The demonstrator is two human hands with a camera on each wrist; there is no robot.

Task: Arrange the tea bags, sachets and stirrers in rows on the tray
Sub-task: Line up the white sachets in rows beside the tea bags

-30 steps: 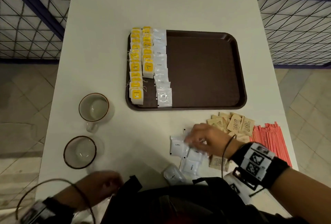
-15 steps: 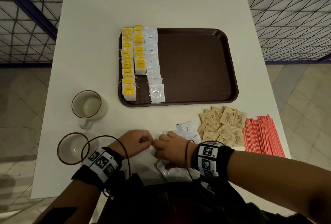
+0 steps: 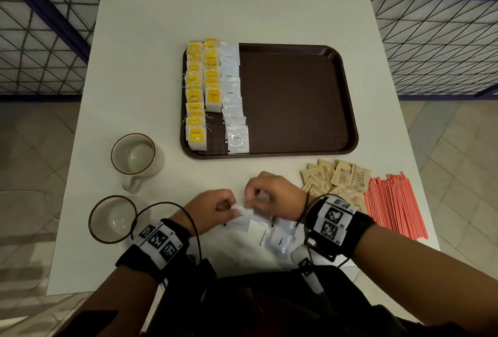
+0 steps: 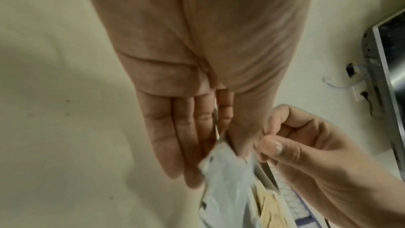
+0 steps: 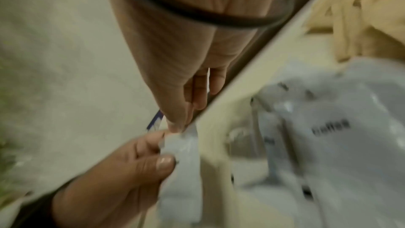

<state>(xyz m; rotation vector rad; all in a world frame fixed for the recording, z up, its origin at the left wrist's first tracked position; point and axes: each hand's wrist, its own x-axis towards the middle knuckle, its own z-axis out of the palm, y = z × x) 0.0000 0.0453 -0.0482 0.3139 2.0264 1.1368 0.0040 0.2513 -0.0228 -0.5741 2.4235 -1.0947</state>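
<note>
Two mugs (image 3: 136, 157) stood left of the tray (image 3: 296, 99), where tea bags (image 3: 196, 94) and white sachets (image 3: 233, 99) lay in rows. Below it, the left hand (image 3: 213, 206) pinched a white sachet (image 3: 242, 219); the right hand (image 3: 272, 191), fingers curled, seemingly pinched another to gather them. Brown sachets (image 3: 339, 177) and stirrers (image 3: 393, 204) waited rightward.

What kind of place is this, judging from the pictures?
Probably a staged work area indoors, not a real café: a white table set on a tiled floor beside a wire-mesh fence. The brown tray and two cups suggest a hot-drinks setup.
</note>
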